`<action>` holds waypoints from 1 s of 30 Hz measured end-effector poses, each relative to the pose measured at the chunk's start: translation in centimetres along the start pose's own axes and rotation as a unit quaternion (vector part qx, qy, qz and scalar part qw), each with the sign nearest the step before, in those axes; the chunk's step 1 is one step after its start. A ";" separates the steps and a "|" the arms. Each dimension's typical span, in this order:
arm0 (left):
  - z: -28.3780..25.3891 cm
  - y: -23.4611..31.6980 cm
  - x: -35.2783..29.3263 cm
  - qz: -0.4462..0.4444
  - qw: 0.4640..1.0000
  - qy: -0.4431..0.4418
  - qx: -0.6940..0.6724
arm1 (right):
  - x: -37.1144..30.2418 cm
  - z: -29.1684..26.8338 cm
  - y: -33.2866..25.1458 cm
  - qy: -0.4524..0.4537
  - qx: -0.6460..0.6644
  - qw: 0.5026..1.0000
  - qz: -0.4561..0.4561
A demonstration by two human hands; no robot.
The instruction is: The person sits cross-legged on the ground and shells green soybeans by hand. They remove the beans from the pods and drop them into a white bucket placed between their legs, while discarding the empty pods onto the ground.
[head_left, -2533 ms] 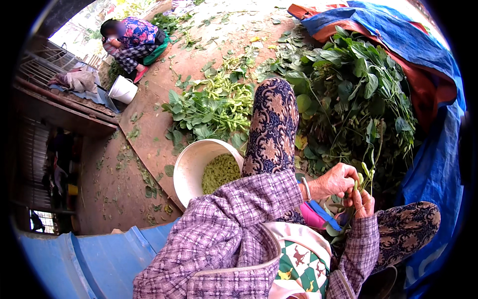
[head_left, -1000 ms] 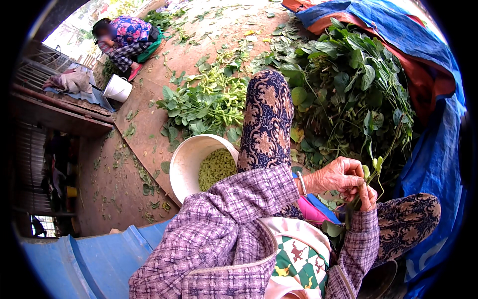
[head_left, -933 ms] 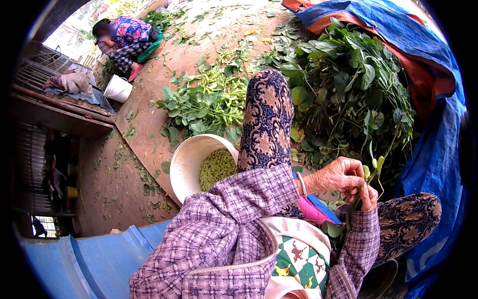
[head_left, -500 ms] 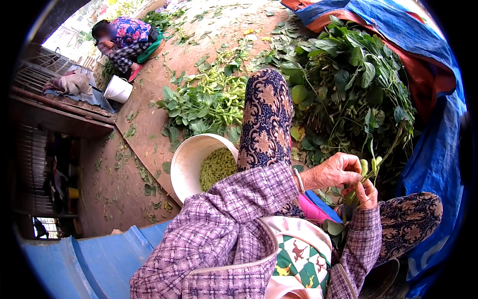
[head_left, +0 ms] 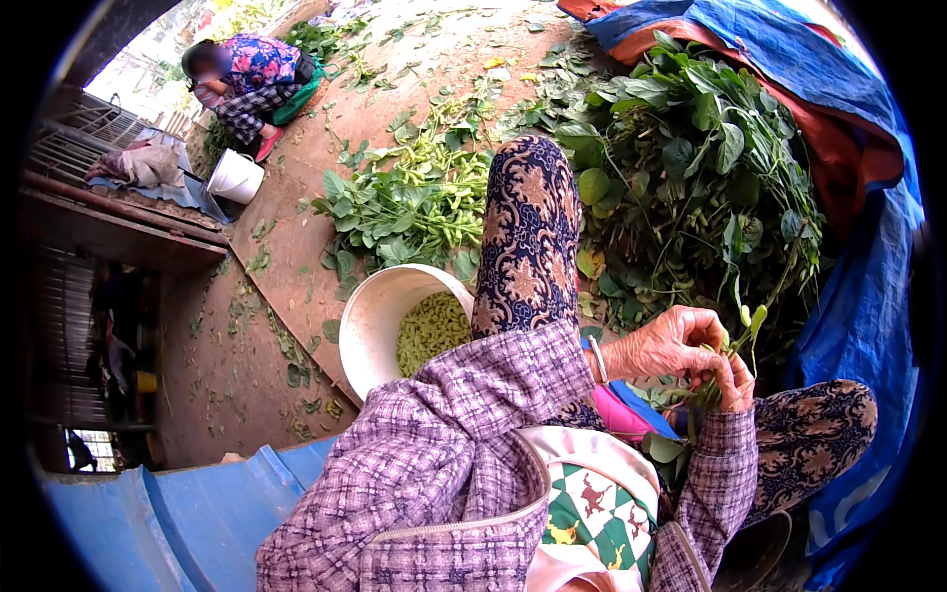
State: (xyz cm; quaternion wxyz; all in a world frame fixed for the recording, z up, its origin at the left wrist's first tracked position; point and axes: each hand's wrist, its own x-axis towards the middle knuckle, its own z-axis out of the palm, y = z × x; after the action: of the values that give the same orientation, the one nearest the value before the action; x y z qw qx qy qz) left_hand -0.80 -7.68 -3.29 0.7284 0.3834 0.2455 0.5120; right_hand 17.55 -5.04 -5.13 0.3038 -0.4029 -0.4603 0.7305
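My left hand (head_left: 663, 347), with a pale bracelet at the wrist, is closed with its fingertips at a small sprig of green bean pods (head_left: 755, 320). My right hand (head_left: 733, 383) is wrapped round the sprig's stem just beside it, and the two hands touch or nearly touch. Leaves hang below the hands. What lies between the left fingertips is partly hidden. To the left of my raised knee, a white bucket (head_left: 363, 331) leans toward me, with many green pods (head_left: 432, 333) in its bottom.
A big heap of leafy bean plants (head_left: 700, 168) lies ahead on the right, against a blue tarp (head_left: 863, 316). A smaller pile of plants (head_left: 414, 212) sits beyond the bucket. Far left, another person (head_left: 256, 84) sits near a white bucket (head_left: 235, 178). Loose leaves litter the floor.
My left hand has shifted slightly and its fingers have closed lower on the sprig, nearer the right hand. One plump pod that showed at its fingertips is no longer visible there.
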 end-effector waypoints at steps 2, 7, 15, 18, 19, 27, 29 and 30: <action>0.1 0.4 -0.1 -0.005 1.000 -0.006 -0.015 | -0.3 0.4 -0.3 -0.006 0.034 0.999 0.002; -0.1 0.3 -0.2 -0.008 0.999 0.011 -0.052 | 0.1 0.9 0.3 0.005 0.018 1.000 -0.016; 0.3 0.4 -0.3 -0.041 0.992 -0.010 -0.118 | -0.4 0.9 -0.5 0.023 0.041 0.999 0.008; 0.3 -0.2 -0.2 -0.027 0.998 0.007 -0.052 | -0.2 0.6 -0.2 0.025 0.006 1.000 0.004; 0.3 -0.4 0.0 -0.022 0.999 0.018 -0.016 | 0.0 0.6 -0.1 0.033 -0.003 0.999 0.003; -0.8 -0.8 0.1 -0.017 0.991 0.017 0.128 | 0.7 -0.9 2.4 0.030 -0.046 0.998 0.005; -1.2 -1.3 0.4 -0.008 0.985 0.024 0.168 | 0.5 0.0 1.4 0.034 -0.087 0.996 -0.003; -1.5 -1.5 0.4 -0.006 0.981 0.026 0.192 | 0.6 -0.3 1.5 0.036 -0.127 0.991 -0.016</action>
State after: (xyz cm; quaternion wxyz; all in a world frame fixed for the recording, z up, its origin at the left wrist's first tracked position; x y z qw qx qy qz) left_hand -0.93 -7.12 -5.32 0.6373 0.5013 0.3606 0.4610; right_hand 17.42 -4.99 -6.79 0.2778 -0.4571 -0.5446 0.6460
